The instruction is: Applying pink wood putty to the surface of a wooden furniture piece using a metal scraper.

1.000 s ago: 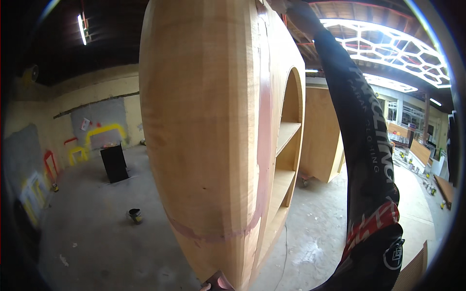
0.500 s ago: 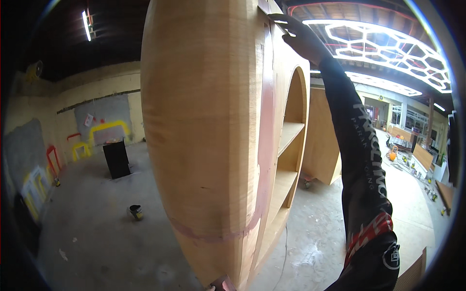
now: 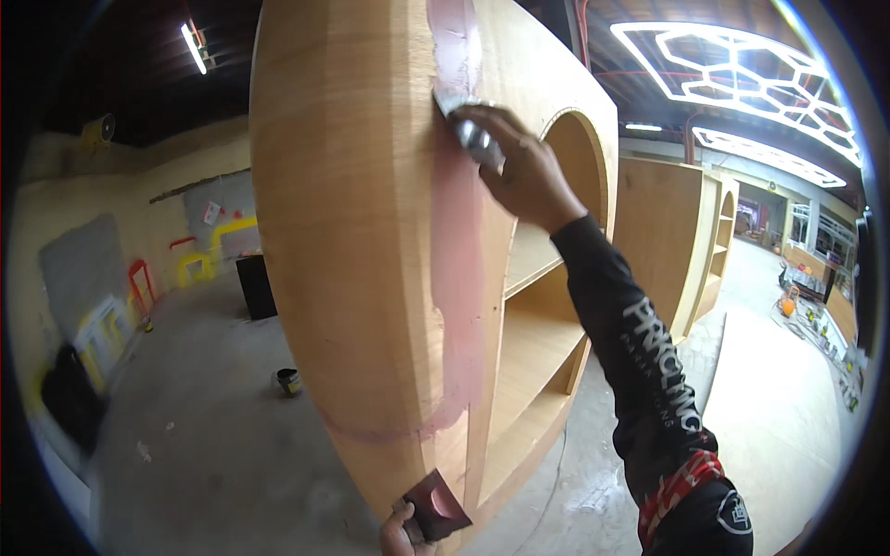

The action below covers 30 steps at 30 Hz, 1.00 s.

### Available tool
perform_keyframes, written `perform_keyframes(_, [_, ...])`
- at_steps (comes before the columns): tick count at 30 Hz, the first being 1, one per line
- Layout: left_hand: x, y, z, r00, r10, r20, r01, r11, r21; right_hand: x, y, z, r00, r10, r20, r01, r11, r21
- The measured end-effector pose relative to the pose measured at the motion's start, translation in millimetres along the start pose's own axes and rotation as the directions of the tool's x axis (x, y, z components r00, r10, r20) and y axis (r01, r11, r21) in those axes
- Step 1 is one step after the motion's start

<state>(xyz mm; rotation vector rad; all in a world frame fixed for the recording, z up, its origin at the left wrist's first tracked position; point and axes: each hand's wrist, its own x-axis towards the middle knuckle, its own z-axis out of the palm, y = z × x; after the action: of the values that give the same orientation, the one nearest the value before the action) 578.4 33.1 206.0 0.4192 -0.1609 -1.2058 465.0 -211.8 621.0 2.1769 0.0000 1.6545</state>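
Observation:
My right hand [image 3: 530,167] is wrapped round a putty knife [image 3: 471,130], its blade against the corner strip of a tall plywood cabinet [image 3: 348,213]. Pink filler [image 3: 459,250] runs down that strip in a long band, and a thinner line of it curves across the cabinet's lower side. At the bottom of the view my left hand [image 3: 399,534] grips a dark flat plate [image 3: 439,506] with a lump of pink filler on it, close to the cabinet's foot. Right of the band, an arched recess holds wooden shelves [image 3: 538,338].
A second plywood cabinet [image 3: 654,236] stands behind on the right. An open can [image 3: 287,382] and a black box [image 3: 256,288] are on the concrete floor to the left. Tools and an orange object [image 3: 789,305] lie at far right. Hexagonal lights [image 3: 742,65] hang overhead.
My right hand has come down from the cabinet's top edge to the filler band, and the putty knife now shows. My left hand and the plate have risen further into view. The view has shifted.

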Motion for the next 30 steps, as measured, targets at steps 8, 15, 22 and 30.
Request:
perform_keyframes(8, [-4.6,-46.8,11.8,0.996,-0.058,0.063,0.07,0.978,-0.199,-234.2,-119.1,-60.3,0.823,0.062,0.565,-0.401,0.768,0.499])
perform_keyframes(15, [-39.7,-86.4,36.8,0.994,-0.044,-0.1,0.036,0.996,-0.081,-380.5,-188.7,-121.8,0.66,0.089,0.746,-0.689,0.467,0.554])
perform_keyframes(22, [-30.7,-121.8,48.7,0.722,0.665,0.191,-0.685,0.648,0.334,-452.6,-166.2,-131.2,0.012,0.294,0.956,-0.348,-0.895,0.279])
perform_keyframes(30, [-37.4,-139.7,71.6,0.321,0.259,0.911,-0.834,-0.379,0.401,-383.2,-160.9,-157.2,0.178,-0.115,0.977,0.058,-0.99,-0.127])
